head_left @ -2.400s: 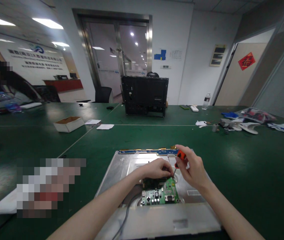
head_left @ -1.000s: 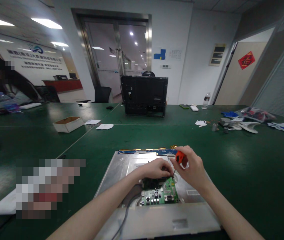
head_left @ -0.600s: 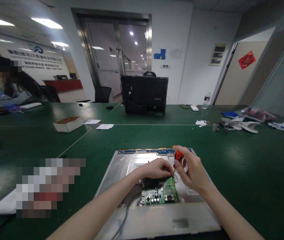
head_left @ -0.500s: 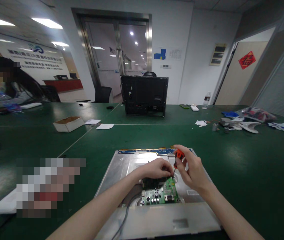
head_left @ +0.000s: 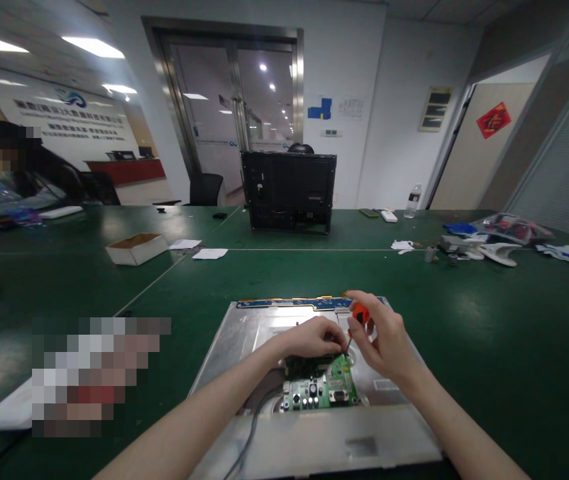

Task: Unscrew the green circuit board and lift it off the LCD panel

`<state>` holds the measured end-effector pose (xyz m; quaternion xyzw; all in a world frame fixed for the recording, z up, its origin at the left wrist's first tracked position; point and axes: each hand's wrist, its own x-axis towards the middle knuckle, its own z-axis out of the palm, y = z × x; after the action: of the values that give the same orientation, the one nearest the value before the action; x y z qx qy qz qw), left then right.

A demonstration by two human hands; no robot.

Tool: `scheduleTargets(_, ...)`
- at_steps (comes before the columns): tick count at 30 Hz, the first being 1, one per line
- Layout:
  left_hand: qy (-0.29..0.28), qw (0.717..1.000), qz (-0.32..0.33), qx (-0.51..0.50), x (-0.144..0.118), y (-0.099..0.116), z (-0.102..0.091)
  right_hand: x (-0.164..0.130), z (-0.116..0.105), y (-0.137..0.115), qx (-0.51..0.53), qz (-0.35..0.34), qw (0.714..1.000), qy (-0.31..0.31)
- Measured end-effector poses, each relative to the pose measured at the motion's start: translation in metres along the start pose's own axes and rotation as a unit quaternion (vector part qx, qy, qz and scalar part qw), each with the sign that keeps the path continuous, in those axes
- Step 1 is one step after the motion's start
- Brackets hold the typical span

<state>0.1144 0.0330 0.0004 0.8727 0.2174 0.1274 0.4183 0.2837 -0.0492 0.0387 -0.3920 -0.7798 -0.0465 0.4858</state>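
Note:
A screwdriver (head_left: 361,313) with an orange and black handle is held in the fingers of my right hand (head_left: 381,333). Its shaft slants down to the upper edge of a green circuit board (head_left: 331,387). Close by the tip is my left hand (head_left: 320,337), its fingers bent and pinched together; whatever lies between them is too small or hidden to name. The board sits on a silver metal panel (head_left: 244,333), flat on the table before me. A narrow blue board (head_left: 284,304) runs along the panel's far edge, and a dark cable (head_left: 251,433) trails toward me.
Beyond the panel a black monitor-like unit (head_left: 289,193) stands on the green table (head_left: 189,287). An open white box (head_left: 137,249) is to the left, a water bottle (head_left: 413,201) at the far right. Another person (head_left: 29,167) sits at the left.
The screwdriver's handle has turned within my right fingers, showing more orange. My left hand and the circuit board hold almost the same place.

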Motion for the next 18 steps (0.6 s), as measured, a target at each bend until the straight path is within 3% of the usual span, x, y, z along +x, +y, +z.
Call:
scheduleTargets(5, -0.003, 1.0, -0.004, -0.003, -0.0011, 0.0036, 0.0, 0.0003, -0.0008, -0.0025, 0.013, 0.026, 1.0, -0.007)
scheduleTargets(13, -0.004, 1.0, -0.003, 0.004, 0.0019, -0.0017, 0.001, -0.0016, 0.0057, 0.0045, -0.075, -0.009, 0.995, 0.06)
scheduleTargets(18, -0.001, 1.0, -0.005, 0.006, 0.0015, -0.0019, 0.0006, -0.0011, 0.0021, 0.0029, -0.06, -0.008, 0.997, 0.037)
